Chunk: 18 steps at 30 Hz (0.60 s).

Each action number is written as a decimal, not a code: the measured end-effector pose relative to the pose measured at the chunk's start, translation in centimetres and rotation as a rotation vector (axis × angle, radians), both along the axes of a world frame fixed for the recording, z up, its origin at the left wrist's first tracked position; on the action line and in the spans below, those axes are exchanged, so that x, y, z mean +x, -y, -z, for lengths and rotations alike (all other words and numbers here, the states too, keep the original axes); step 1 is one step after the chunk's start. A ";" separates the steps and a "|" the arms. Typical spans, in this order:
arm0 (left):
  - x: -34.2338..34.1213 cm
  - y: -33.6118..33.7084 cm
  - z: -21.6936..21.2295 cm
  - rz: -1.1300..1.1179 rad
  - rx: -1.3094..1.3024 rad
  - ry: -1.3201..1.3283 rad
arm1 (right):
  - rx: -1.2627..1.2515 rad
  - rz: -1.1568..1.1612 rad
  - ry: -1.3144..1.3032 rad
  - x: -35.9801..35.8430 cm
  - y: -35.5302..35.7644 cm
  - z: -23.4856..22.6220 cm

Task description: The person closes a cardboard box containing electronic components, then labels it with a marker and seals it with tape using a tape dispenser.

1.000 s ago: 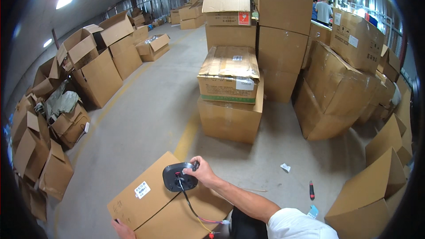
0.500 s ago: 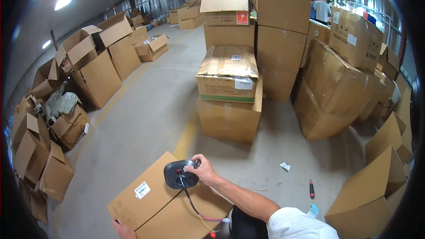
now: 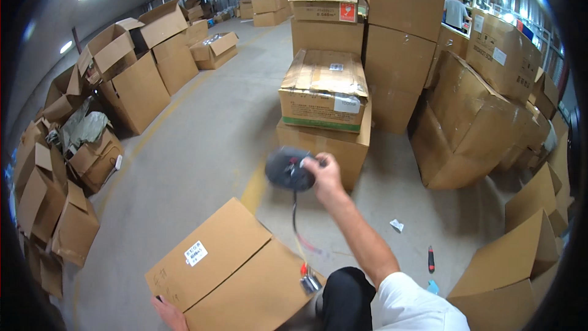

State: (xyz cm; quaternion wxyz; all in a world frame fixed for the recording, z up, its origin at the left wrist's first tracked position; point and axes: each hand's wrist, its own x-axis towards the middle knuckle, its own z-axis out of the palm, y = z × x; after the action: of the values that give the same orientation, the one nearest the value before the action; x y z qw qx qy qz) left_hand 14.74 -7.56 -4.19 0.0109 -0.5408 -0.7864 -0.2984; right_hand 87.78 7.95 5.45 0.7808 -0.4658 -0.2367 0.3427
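At the centre of the frame the right hand point(image 3: 323, 175) is closed around a dark, blurred handheld device point(image 3: 288, 168), raised clear above the closed cardboard box point(image 3: 233, 276) at lower centre, with a cord point(image 3: 296, 224) hanging from it toward the box's right edge. The left hand point(image 3: 168, 314) at the bottom edge rests on the box's near corner, fingers laid against the cardboard. A red-handled tool point(image 3: 430, 258) lies on the concrete floor point(image 3: 202, 147) at lower right.

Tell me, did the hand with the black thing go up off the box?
Yes. The right hand with the black device has lifted off the top of the near cardboard box and now shows against the box stack beyond.
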 end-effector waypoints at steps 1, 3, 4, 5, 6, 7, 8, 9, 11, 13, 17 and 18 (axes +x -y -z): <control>1.0 -1.8 1.2 -0.002 0.008 0.003 | 0.049 0.056 -0.016 3.3 -2.3 -0.3; 1.3 -2.7 2.2 0.000 -0.026 0.006 | 0.055 0.169 -0.045 9.0 -6.0 -0.6; 1.4 -3.2 2.6 0.002 -0.039 0.008 | 0.032 0.230 -0.055 11.7 -7.9 -1.1; 1.0 -3.5 3.0 -0.012 -0.040 0.008 | 0.052 0.253 -0.074 13.6 -10.2 -1.7; 0.2 -3.8 3.3 -0.016 -0.022 -0.005 | 0.072 0.276 -0.096 15.3 -12.4 -2.2; -0.2 -4.4 3.7 -0.010 -0.005 -0.016 | 0.073 0.323 -0.055 17.5 -14.5 -2.3; -0.4 -4.4 4.0 -0.015 -0.016 -0.018 | 0.066 0.370 -0.012 19.4 -16.4 -2.2; -0.2 -4.8 4.2 -0.019 -0.034 -0.012 | 0.117 0.362 0.006 21.2 -18.1 -3.3; -0.2 -6.4 5.1 -0.015 -0.063 -0.013 | 0.116 0.459 -0.003 26.5 -22.4 -4.6; -1.6 -7.5 6.2 0.031 -0.004 0.038 | 0.062 0.516 -0.033 27.9 -28.0 -4.4; -4.8 -9.0 10.2 0.016 0.088 -0.011 | 0.003 0.655 0.360 32.7 -34.9 -12.7; -5.3 -8.8 9.4 0.000 0.131 -0.062 | -0.303 0.865 0.679 31.0 -35.8 -11.7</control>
State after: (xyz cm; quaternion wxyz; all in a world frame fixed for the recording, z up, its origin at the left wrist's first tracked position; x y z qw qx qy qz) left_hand 9.47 1.24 -13.61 0.0707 -0.5482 -0.7643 -0.3321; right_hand 118.82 43.77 17.18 0.6546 -0.7112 -0.2101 -0.1471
